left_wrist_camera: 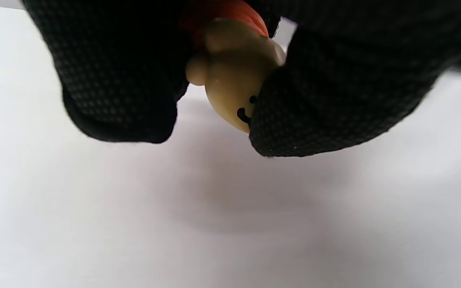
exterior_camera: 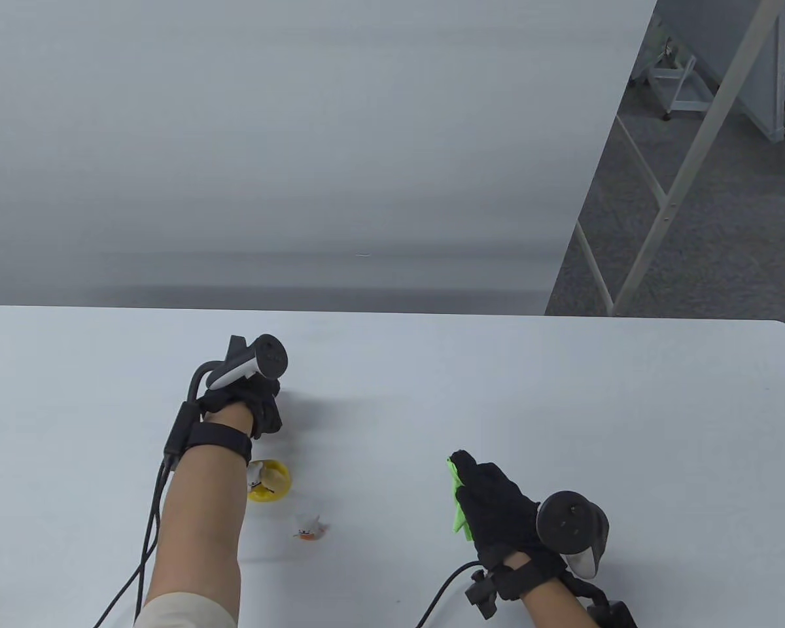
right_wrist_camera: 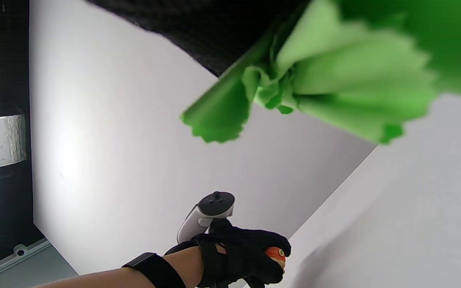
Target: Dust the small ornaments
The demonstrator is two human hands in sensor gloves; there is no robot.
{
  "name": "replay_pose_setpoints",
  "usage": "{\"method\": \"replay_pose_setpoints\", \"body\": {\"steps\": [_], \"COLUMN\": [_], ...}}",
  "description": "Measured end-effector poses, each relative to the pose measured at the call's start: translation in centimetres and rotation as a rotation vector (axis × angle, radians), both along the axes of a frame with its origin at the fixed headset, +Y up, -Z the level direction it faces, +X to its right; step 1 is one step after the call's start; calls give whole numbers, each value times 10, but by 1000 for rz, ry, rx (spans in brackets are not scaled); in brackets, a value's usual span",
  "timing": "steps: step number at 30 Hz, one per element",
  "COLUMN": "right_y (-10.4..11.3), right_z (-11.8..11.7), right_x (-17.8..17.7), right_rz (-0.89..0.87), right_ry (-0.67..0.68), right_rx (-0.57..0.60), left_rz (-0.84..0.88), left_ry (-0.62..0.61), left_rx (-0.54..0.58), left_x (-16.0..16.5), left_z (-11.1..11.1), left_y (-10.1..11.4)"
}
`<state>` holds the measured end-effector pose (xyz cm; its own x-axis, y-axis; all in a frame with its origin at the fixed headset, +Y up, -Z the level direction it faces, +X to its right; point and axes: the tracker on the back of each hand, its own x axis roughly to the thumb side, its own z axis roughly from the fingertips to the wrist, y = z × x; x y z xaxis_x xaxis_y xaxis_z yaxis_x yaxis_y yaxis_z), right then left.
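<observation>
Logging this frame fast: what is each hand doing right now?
Left hand: pinches a small beige bear figurine with an orange part.
Right hand: grips a green cloth.

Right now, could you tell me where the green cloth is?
The green cloth is held in the right hand, at the table view's lower right, right of the small white-and-orange ornament on the table.

Green cloth (right_wrist_camera: 334,80); beige figurine (left_wrist_camera: 234,80), orange top; yellow ornament (exterior_camera: 271,483); smallest ornament (exterior_camera: 309,526) seemingly white-orange.
</observation>
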<state>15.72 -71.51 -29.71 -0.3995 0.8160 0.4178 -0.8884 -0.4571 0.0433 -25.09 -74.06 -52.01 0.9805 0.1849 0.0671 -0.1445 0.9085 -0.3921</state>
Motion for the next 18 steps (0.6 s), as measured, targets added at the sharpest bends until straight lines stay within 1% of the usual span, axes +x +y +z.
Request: {"method": "replay_pose_setpoints", "body": {"steps": [1, 3, 5, 6, 7, 8, 10, 11, 12, 13, 16, 17, 18], "right_y": [0, 0, 0, 0, -1, -1, -1, -1, -1, -1, 0, 0, 0], "right_z": [0, 0, -1, -1, -1, -1, -1, -1, -2, -2, -2, -3, -3], "right_x": [0, 0, 0, 0, 0, 1, 2, 2, 3, 3, 3, 2, 2], "right_rz": [-1, 0, -2, -8, -14, -18, -23, -27, -33, -39, -50, -53, -55], "right_ry": [-1, -1, 0, 0, -3, -8, -7, -7, -8, -8, -3, 1, 4], "right_rx": [1, 3, 1, -1, -2, -4, -8, -9, -14, -16, -14, -13, -13], "left_rz": [51, 110, 160, 210, 260, 337, 431, 455, 501, 539, 673, 739, 799], "left_ry": [23, 23, 12, -5, -19, -37, -46, -54, -52, -58, -60, -49, -29], "left_rx": [17, 64, 159, 198, 210, 238, 305, 316, 331, 353, 407, 455, 479], "left_x": [-2, -4, -5, -5, -5, -5, -4, -3, -2, 0, 5, 6, 8], "left_z": [3, 10, 21, 27, 32, 40, 54, 59, 70, 76, 110, 123, 133], "left_y": [6, 21, 40, 50, 56, 65, 79, 84, 91, 94, 102, 101, 98]}}
